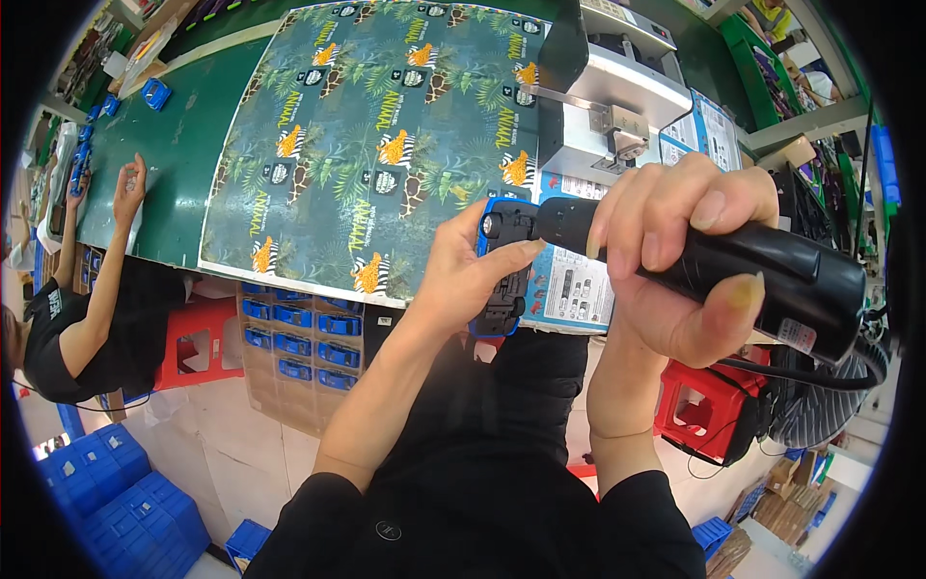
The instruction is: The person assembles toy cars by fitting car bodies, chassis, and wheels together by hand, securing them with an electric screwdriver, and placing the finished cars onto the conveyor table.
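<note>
My left hand point(463, 265) grips a blue toy car point(500, 307) with its black underside facing up, thumb across the chassis. Wrapped around a black electric screwdriver point(772, 280) is my right hand point(680, 246). The tool lies nearly level, its nose pointing left and meeting the upper end of the car's underside; whether the bit sits in a screw is hidden. Beneath the hands, a printed sheet with animal pictures point(386, 125) covers the bench, and a blue-and-white printed sheet point(579, 294) lies by its right edge.
A metal machine point(617, 106) stands at the bench's far right. Below the bench edge, a carton point(260, 391) holds several blue cars in rows. At left, a co-worker's hands point(127, 188) are over the green bench point(183, 183), near more blue cars point(155, 94). A red stool point(198, 343) stands below.
</note>
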`<state>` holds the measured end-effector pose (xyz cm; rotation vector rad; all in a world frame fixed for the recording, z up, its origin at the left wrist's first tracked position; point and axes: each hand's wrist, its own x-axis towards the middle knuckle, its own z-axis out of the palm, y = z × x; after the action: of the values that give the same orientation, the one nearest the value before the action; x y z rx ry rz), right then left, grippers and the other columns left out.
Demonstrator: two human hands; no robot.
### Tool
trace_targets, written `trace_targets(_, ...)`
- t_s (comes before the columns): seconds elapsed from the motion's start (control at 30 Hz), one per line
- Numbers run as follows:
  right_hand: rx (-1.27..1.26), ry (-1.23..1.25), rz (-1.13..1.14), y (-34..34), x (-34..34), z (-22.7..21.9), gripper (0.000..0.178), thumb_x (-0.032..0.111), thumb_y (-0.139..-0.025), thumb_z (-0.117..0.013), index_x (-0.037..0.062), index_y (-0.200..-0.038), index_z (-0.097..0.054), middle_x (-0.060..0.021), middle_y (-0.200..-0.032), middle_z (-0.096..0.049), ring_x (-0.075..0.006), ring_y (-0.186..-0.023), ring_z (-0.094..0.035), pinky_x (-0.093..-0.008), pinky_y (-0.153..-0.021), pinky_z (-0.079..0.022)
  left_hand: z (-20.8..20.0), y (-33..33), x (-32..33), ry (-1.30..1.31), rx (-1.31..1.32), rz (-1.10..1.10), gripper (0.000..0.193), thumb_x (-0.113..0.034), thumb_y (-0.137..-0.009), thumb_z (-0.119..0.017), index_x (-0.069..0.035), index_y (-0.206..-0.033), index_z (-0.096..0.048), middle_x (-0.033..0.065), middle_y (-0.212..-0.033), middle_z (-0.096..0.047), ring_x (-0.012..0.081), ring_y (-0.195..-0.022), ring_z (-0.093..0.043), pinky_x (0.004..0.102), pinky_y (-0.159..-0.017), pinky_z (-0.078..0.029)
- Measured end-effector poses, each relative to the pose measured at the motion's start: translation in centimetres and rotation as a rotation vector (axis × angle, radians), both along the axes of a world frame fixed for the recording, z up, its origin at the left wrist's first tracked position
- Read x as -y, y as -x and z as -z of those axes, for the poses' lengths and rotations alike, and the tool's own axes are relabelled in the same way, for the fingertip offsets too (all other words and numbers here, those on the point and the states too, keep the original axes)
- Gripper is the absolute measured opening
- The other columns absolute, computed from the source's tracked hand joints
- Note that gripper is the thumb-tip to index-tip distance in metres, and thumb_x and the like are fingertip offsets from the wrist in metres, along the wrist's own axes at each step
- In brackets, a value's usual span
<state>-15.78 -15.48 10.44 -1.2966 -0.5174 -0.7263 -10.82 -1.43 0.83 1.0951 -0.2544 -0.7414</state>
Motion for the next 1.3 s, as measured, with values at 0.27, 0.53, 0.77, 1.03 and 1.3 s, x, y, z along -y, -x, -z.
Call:
trace_targets(0.27, -0.024, 0.011, -0.046, -1.2, 0.1, 1.7, 0.041, 0.043, -0.086, -0.071, 0.0109, -0.095, -0.046, -0.0003, -0.070, -0.052, -0.0113, -0.048, -0.050, -0.0281, -0.051, -0.047, -0.2, -0.3, -0.3, -0.067, -0.060, 0.057, 0.024, -0.002, -0.082, -0.070, 0.002, -0.106, -0.065, 0.0041, -0.090, -0.069, 0.0073, -0.077, -0.061, 0.0253, -0.070, -0.051)
trace_targets(0.53, 0.009, 0.051, -0.071, -1.2, 0.7, 1.8, 0.039, 0.042, -0.087, -0.069, 0.0107, -0.094, -0.046, -0.0003, -0.069, -0.053, -0.0114, -0.048, -0.051, -0.0279, -0.052, -0.047, -0.3, -0.2, -0.3, -0.047, -0.039, 0.041, 0.025, -0.002, -0.082, -0.070, 0.002, -0.106, -0.064, 0.0048, -0.090, -0.070, 0.0086, -0.078, -0.062, 0.0270, -0.071, -0.052)
trace_targets(0.77, 0.015, -0.038, 0.023, 0.0, -0.2, 1.4, 0.039, 0.041, -0.087, -0.068, 0.0091, -0.095, -0.047, -0.0017, -0.070, -0.052, -0.0125, -0.050, -0.051, -0.0291, -0.052, -0.047, -0.1, 0.4, 0.1, -0.053, 0.010, 0.014, 0.025, -0.003, -0.082, -0.071, 0.001, -0.105, -0.065, 0.0038, -0.087, -0.069, 0.0077, -0.075, -0.062, 0.0249, -0.069, -0.051)
trace_targets(1.03, 0.209, -0.038, 0.007, 2.4, 6.4, -3.9, 0.041, 0.045, -0.092, -0.058, 0.0070, -0.106, -0.058, -0.0023, -0.073, -0.048, -0.0124, -0.056, -0.046, -0.0297, -0.057, -0.041, 1.0, -2.6, -2.0, 0.464, -0.576, -0.129, 0.034, -0.014, -0.092, -0.062, -0.009, -0.125, -0.053, 0.0118, -0.108, -0.065, 0.0235, -0.089, -0.067, 0.0415, -0.075, -0.059)
trace_targets(1.3, 0.037, -0.129, 0.415, -1.8, 7.1, -1.3, 0.017, 0.004, -0.082, -0.073, -0.0006, -0.090, -0.060, -0.0058, -0.064, -0.059, -0.0129, -0.049, -0.056, -0.0257, -0.049, -0.047, 1.7, -1.4, -2.1, 0.295, -0.276, -0.095, 0.050, 0.004, -0.084, -0.061, -0.004, -0.132, -0.048, 0.0169, -0.122, -0.062, 0.0300, -0.099, -0.068, 0.0457, -0.080, -0.061)
